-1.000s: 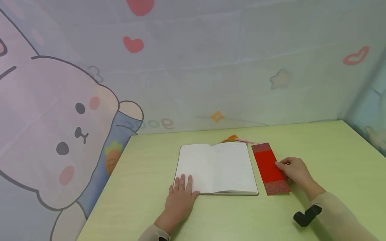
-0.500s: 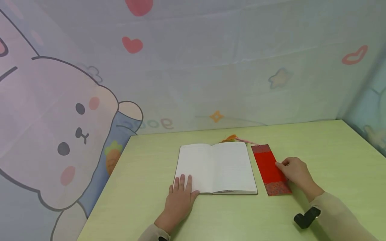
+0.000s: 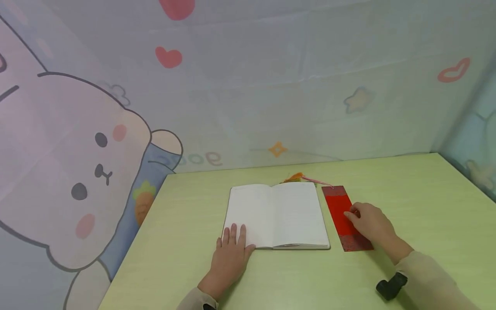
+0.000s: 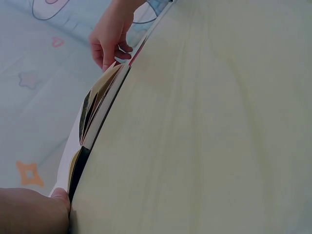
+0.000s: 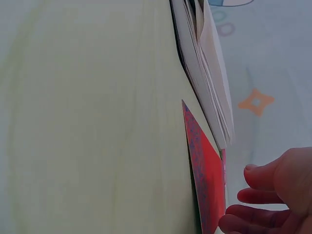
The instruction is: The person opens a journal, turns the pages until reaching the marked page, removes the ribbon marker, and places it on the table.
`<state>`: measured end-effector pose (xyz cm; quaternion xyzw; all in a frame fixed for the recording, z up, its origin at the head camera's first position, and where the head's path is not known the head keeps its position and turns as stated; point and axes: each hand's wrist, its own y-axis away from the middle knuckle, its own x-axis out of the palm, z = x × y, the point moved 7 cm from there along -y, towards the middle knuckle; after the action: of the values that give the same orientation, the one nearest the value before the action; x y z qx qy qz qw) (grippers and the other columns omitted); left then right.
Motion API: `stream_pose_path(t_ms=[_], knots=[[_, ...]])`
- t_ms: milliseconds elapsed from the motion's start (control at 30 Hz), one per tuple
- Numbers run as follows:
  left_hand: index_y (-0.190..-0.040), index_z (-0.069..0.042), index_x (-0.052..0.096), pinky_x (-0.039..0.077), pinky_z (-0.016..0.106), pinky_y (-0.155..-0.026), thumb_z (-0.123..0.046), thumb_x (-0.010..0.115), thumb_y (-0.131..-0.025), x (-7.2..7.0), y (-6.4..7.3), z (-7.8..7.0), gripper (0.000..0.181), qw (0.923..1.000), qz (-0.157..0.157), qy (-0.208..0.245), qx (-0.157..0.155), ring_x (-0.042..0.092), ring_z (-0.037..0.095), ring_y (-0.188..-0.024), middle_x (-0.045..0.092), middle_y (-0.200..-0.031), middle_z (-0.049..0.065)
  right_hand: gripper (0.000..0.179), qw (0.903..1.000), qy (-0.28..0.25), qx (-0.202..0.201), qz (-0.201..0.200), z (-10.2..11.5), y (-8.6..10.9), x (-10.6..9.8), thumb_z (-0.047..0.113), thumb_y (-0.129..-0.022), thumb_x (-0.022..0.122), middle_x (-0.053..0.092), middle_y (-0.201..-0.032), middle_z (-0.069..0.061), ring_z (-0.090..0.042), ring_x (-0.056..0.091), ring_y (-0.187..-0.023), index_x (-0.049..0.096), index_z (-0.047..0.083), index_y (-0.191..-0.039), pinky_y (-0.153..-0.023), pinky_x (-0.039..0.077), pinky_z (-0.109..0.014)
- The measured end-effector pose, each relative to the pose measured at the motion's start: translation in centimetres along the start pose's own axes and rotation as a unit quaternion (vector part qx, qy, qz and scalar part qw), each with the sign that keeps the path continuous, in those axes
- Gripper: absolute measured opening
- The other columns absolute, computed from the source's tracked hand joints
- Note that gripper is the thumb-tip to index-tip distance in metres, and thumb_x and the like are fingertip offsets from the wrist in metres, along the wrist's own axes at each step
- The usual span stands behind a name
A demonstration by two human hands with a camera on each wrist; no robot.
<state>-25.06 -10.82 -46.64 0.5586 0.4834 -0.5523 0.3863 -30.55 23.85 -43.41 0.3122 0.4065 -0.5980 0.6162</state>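
An open notebook (image 3: 294, 215) with blank pages lies on the table. My left hand (image 3: 230, 258) rests on the lower left corner of its left page, fingers straight and spread. To the right lies a red bookmark (image 3: 338, 211) with darker patterned ends; a pink cord (image 3: 317, 181) runs from its top to an orange tassel (image 3: 295, 176) behind the notebook. Over the bookmark's right side is my right hand (image 3: 372, 221), fingers loosely bent. In the right wrist view its thumb stands apart from the fingers (image 5: 253, 217), which overlap the bookmark's edge.
The pale green table (image 3: 186, 206) reaches back to a cloth backdrop (image 3: 252, 107) printed with a cartoon rabbit, hearts and stars. A black wrist device (image 3: 392, 286) sticks out from the right sleeve (image 3: 430, 275).
My right hand has come off the bookmark's right edge and moved left over its red middle. The bookmark has barely moved. My left hand keeps its place.
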Motion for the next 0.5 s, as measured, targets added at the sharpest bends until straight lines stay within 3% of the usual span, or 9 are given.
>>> stream_pose_path(t_ms=[167, 500], knots=[[-0.14, 0.0, 0.037, 0.03, 0.057, -0.099, -0.042, 0.037, -0.098, 0.1, 0.0, 0.0, 0.06, 1.0, -0.003, 0.002, 0.003, 0.031, 0.043, -0.13, 0.035, -0.141, 0.027, 0.031, 0.9994, 0.021, -0.028, -0.004, 1.0, 0.2, 0.4, 0.019, -0.085, 0.066, 0.06, -0.091, -0.018, -0.026, 0.055, -0.075, 0.062, -0.006, -0.103, -0.066, 0.051, -0.045], [-0.14, 0.0, 0.038, 0.031, 0.056, -0.099, -0.042, 0.038, -0.098, 0.1, 0.1, 0.1, 0.059, 0.9999, -0.011, 0.002, 0.007, 0.032, 0.043, -0.13, 0.036, -0.141, 0.027, 0.042, 0.9932, 0.068, -0.095, 0.006, 2.4, 0.6, 1.6, 0.028, -0.081, 0.071, 0.059, -0.107, -0.019, -0.034, 0.054, -0.095, 0.061, 0.001, -0.111, -0.075, 0.05, -0.05]])
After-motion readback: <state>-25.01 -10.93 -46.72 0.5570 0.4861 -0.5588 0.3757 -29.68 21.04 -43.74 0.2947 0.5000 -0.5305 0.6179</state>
